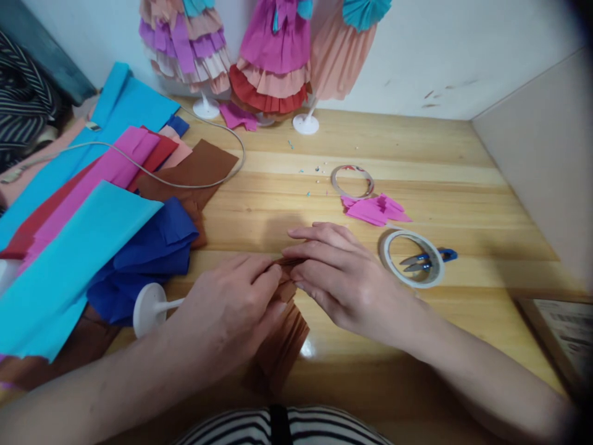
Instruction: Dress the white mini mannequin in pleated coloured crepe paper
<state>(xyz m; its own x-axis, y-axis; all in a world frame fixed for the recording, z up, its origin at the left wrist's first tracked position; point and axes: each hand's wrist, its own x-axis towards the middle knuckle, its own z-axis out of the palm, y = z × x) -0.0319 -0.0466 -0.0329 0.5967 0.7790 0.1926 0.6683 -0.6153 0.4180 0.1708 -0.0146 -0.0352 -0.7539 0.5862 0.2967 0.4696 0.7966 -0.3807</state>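
Note:
Both my hands meet over a pleated piece of brown paper [281, 346] lying on the wooden table [463, 185] in front of me. My left hand [231, 309] is closed, pinching the paper's upper folds between thumb and fingers. My right hand [338, 272] presses its fingers together on the same folded top edge from the right. The lower part of the brown paper fans out towards me. Under my left wrist lies a white stand [151, 307] on its side.
Sheets of cyan [69, 259], dark blue, pink, red and brown paper are piled at the left, with a grey cable across them. Paper dresses [273, 55] on white stands line the back wall. Pink scraps [375, 209], two tape rolls [412, 258] and blue snips [428, 258] lie to the right.

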